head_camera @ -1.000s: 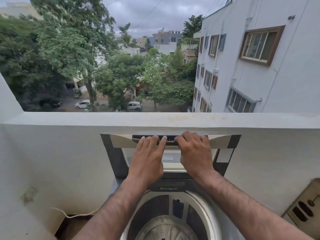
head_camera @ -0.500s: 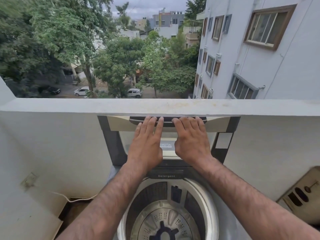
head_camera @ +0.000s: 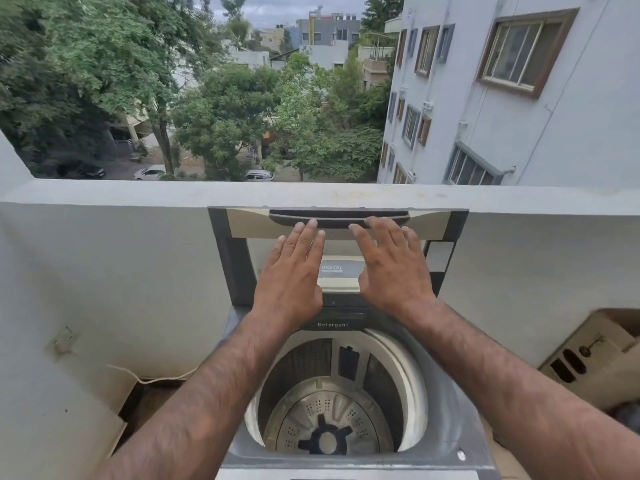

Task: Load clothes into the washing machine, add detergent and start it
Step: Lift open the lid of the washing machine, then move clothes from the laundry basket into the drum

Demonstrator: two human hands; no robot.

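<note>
Left hand (head_camera: 289,275) and right hand (head_camera: 393,271), both flat with fingers straight and gripping nothing, press their fingertips on the dark handle (head_camera: 339,216) of the raised lid (head_camera: 446,226) at centre frame. This is probably to stand it back against the parapet (head_camera: 138,195). Below, the washing machine (head_camera: 453,431) shows its drum (head_camera: 325,420) open, with no clothes inside.

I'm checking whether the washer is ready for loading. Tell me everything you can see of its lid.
The lid stands raised upright before the balcony wall, above the open drum. Its frame looks dark grey plastic, around a see-through panel; a cream top band holds a dark recessed grip. Straight fingers of the left hand and right hand touch that grip.
</note>
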